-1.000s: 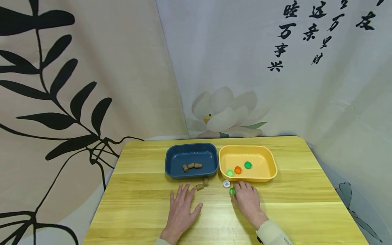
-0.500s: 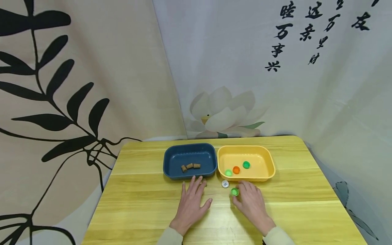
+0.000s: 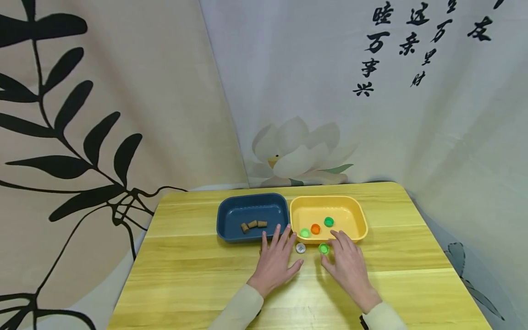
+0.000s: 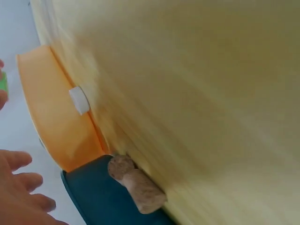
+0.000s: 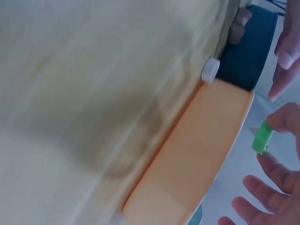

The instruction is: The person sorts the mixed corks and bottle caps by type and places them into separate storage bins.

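Observation:
My right hand [image 3: 350, 268] pinches a bright green bottle cap [image 3: 323, 248] between thumb and index finger, above the table just before the yellow tray [image 3: 348, 217]. In the right wrist view the green cap [image 5: 262, 138] hangs apart from the tabletop, the other fingers spread. My left hand [image 3: 275, 263] hovers with extended, spread fingers by the front right corner of the blue tray [image 3: 247, 208]. Just right of its fingers lies a white bottle cap [image 3: 300, 248]. Two corks, mostly hidden under that hand in the head view, appear as a near cork [image 4: 146, 192] and a farther cork [image 4: 121, 168].
Inside the blue tray lie several corks [image 3: 253, 224]. The yellow tray holds a light green cap [image 3: 305, 233], an orange cap [image 3: 315, 228] and a dark green cap [image 3: 328, 222]. Both trays stand side by side on the wooden table [image 3: 198, 275], before a printed curtain [image 3: 185, 91].
The right hand has raised the green cap from the table and carried it slightly right, towards the yellow tray. My left hand has moved right and forward, covering the two loose corks.

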A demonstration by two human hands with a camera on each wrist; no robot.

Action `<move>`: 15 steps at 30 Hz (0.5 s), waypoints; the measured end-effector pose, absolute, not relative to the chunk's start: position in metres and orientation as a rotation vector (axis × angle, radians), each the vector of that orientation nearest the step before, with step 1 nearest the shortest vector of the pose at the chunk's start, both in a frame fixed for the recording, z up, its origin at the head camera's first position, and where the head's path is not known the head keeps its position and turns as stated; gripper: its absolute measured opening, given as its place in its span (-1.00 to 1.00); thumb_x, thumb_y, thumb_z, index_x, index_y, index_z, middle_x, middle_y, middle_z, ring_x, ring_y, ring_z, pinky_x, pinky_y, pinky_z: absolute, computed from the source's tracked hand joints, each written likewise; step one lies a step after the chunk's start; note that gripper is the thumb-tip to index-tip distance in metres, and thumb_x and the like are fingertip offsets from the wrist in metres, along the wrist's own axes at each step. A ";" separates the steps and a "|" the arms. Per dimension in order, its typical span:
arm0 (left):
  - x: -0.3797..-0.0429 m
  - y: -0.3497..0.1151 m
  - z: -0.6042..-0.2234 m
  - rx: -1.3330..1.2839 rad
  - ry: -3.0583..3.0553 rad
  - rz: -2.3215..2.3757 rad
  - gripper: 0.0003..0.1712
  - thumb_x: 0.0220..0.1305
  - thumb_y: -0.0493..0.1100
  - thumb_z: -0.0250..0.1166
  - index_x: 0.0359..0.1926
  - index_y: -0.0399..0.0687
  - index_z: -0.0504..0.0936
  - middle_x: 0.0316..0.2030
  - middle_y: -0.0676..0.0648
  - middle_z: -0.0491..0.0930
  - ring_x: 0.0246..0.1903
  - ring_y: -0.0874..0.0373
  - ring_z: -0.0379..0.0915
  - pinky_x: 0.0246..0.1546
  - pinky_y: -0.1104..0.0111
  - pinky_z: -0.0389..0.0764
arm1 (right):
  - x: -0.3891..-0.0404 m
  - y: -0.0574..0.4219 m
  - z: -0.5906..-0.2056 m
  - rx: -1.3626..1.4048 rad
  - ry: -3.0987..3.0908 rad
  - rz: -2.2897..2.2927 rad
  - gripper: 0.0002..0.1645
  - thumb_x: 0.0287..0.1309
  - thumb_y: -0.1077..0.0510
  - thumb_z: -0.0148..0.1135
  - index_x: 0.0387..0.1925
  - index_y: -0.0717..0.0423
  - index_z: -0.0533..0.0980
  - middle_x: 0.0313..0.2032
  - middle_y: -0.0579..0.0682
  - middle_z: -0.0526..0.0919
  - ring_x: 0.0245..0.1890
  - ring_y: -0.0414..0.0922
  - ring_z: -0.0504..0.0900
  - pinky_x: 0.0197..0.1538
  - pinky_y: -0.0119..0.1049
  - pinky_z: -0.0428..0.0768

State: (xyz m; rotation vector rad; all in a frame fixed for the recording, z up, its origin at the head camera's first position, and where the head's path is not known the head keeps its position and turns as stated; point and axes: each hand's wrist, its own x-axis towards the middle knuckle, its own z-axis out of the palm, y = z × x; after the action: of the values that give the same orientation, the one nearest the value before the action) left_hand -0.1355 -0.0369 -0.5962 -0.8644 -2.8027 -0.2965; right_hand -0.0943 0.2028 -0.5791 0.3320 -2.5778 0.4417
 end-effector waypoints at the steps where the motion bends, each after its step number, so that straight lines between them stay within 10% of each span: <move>1: -0.137 -0.035 -0.596 -0.861 -2.806 -0.276 -0.11 0.41 0.41 0.14 0.57 0.06 0.31 0.62 -0.08 0.03 0.60 -0.18 -0.12 0.40 -0.40 0.05 | -0.096 0.205 -0.578 0.328 -2.571 0.440 -0.54 -0.02 0.04 0.49 -0.15 0.26 0.62 0.20 0.27 0.58 0.23 0.31 0.52 0.05 0.30 0.60; 15: -0.151 -0.022 -0.597 -0.855 -2.956 -0.092 0.05 0.42 0.52 -0.03 0.65 -0.01 0.06 0.65 -0.04 -0.11 0.62 -0.02 -0.26 0.45 -0.37 -0.11 | -0.127 0.237 -0.567 0.173 -2.606 0.493 -0.58 0.08 0.08 0.56 -0.16 0.30 0.63 0.19 0.33 0.59 0.27 0.35 0.47 0.05 0.42 0.53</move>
State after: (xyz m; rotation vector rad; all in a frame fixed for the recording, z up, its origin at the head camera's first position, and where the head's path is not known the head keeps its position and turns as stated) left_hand -0.1513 -0.0218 -0.5967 -0.8553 -2.9565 -0.0919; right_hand -0.1272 0.2369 -0.5672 0.1733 -2.6058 0.4925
